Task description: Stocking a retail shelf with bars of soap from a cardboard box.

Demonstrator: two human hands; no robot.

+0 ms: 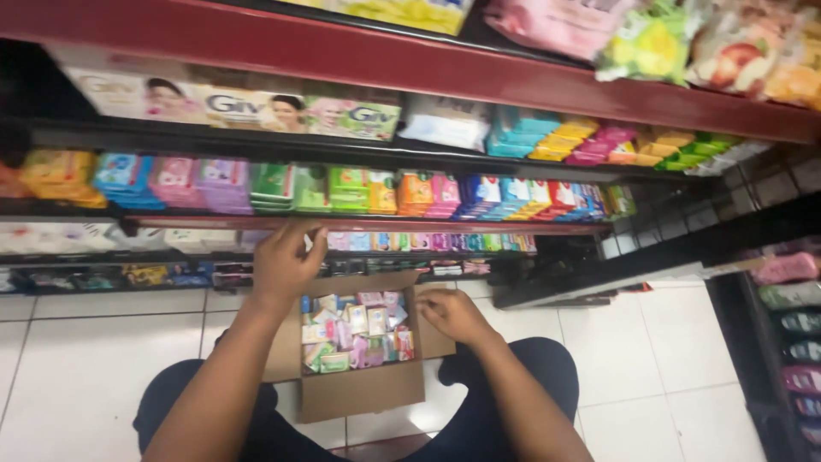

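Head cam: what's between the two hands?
The open cardboard box with small colourful soap packs sits between the left hand, raised at the shelf edge, and the right hand on its flap.

Cardboard box (359,389) on floor (77,359) between knees, small packets (355,329) inside, stocked shelves (342,224) behind it

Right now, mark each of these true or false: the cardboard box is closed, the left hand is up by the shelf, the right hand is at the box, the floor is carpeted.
1. The cardboard box is closed. False: its flaps are open, showing small colourful packets.
2. The left hand is raised by the shelf edge. True.
3. The right hand is at the box's right flap. True.
4. The floor is carpeted. False: white tiles.
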